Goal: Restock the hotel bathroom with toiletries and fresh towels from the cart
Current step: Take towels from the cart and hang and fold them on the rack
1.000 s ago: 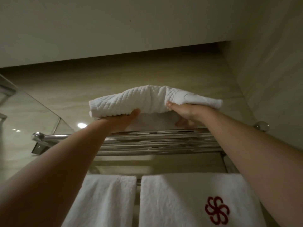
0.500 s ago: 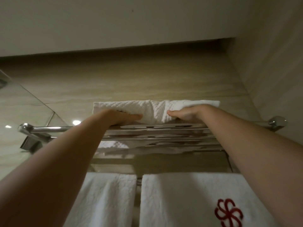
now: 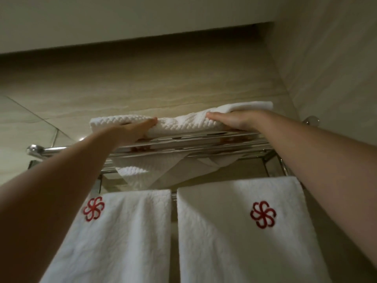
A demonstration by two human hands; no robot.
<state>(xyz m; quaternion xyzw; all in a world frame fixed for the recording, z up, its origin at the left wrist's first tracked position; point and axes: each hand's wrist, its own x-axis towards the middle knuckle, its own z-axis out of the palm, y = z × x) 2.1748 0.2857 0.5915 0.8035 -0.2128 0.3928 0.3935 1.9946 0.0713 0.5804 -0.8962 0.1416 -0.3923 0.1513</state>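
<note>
My left hand [image 3: 137,130] and right hand [image 3: 231,121] both reach up to the folded towel [image 3: 183,123], a white waffle-weave one lying along the top of the chrome towel rack [image 3: 204,144] against the far tiled wall [image 3: 142,88]. Each hand pinches the towel's near edge: the thumb lies flat on top and the other fingers go underneath, where I cannot see how they lie. The left hand is toward the towel's left end, the right hand toward its right end, where the cloth rises a little. Part of the towel shows through the bars from below. Nearer me, two white towels with red emblems hang side by side, the left hanging towel [image 3: 114,237] and the right hanging towel [image 3: 234,242].
</note>
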